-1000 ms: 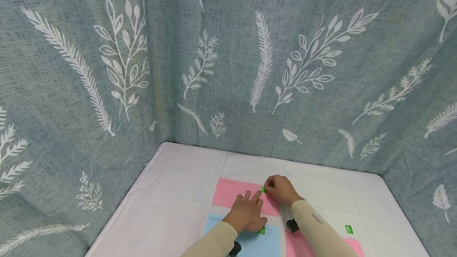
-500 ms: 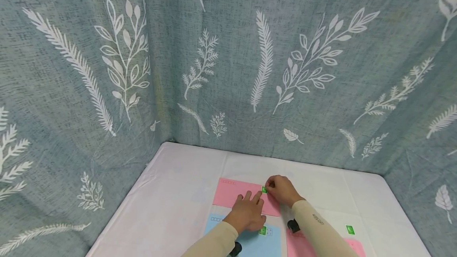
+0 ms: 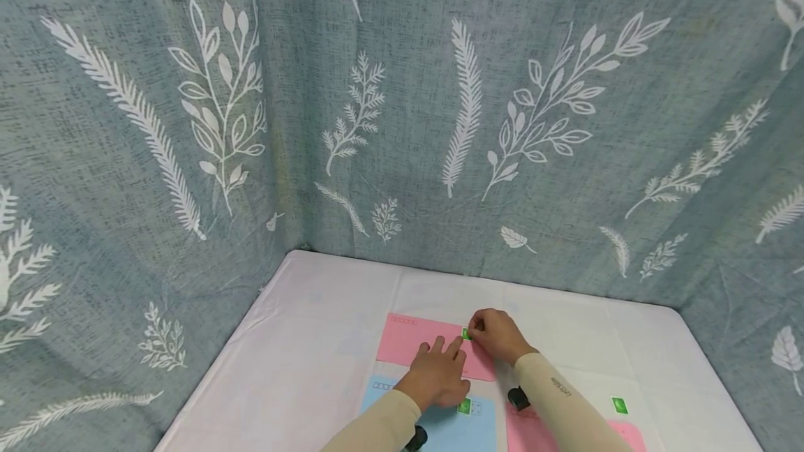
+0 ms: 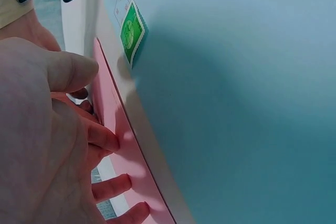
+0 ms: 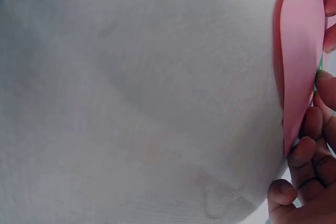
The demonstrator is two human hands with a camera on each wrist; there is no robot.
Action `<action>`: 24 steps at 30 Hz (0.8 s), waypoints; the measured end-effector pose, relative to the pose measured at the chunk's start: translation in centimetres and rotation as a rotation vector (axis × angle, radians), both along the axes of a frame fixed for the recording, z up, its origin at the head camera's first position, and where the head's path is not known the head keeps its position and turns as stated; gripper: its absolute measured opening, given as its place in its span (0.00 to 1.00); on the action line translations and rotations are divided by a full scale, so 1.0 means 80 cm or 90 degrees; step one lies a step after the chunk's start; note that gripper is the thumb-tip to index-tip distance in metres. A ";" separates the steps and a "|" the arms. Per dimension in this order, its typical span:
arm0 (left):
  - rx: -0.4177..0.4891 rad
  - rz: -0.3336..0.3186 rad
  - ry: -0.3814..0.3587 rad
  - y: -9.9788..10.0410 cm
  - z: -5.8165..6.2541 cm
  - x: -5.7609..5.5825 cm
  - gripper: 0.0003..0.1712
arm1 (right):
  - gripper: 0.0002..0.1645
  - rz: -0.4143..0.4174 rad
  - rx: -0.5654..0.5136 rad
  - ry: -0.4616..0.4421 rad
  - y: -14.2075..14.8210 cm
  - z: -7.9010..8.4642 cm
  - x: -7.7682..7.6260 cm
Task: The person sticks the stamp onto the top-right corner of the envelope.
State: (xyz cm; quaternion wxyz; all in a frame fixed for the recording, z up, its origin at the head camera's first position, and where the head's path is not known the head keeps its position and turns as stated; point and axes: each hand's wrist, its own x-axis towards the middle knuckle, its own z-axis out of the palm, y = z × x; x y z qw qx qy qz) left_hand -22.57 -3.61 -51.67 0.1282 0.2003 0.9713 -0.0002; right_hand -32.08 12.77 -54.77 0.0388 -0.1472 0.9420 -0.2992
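A pink envelope point(image 3: 405, 342) lies at the middle of the table, a green postage stamp point(image 3: 465, 333) at its upper right corner. My left hand point(image 3: 436, 377) rests on this envelope with its fingers spread, and its thumb reaches over the blue envelope point(image 3: 467, 432) in front. My right hand point(image 3: 499, 335) pinches the stamp at its right side between thumb and curled fingers. In the right wrist view, the edge of the pink envelope point(image 5: 302, 35) bows up off the cloth beside my fingers. Most of the stamp is hidden there.
Another green stamp point(image 4: 131, 33) sits on the blue envelope beside printed boxes, its edge slightly raised. A second pink envelope point(image 3: 523, 432) lies partly under my right forearm. Beyond it, a loose green stamp point(image 3: 619, 405) lies on the white tablecloth point(image 3: 326, 305). Patterned curtains point(image 3: 402, 124) surround the table.
The view has shifted very slightly. Both hands, the stamp and the envelopes keep their places relative to each other.
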 end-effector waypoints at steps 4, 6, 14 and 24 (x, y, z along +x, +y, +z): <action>0.003 0.002 -0.002 0.000 -0.001 -0.001 0.36 | 0.09 0.004 0.003 -0.002 0.001 0.001 -0.001; 0.007 0.003 -0.004 0.000 -0.001 -0.002 0.36 | 0.09 0.006 0.006 0.003 0.001 0.001 -0.001; 0.023 0.004 -0.013 0.000 -0.003 -0.003 0.34 | 0.10 0.007 0.003 -0.001 0.004 -0.001 -0.002; 0.023 0.002 -0.003 -0.001 -0.001 -0.002 0.34 | 0.07 0.014 0.003 -0.020 0.002 0.005 -0.001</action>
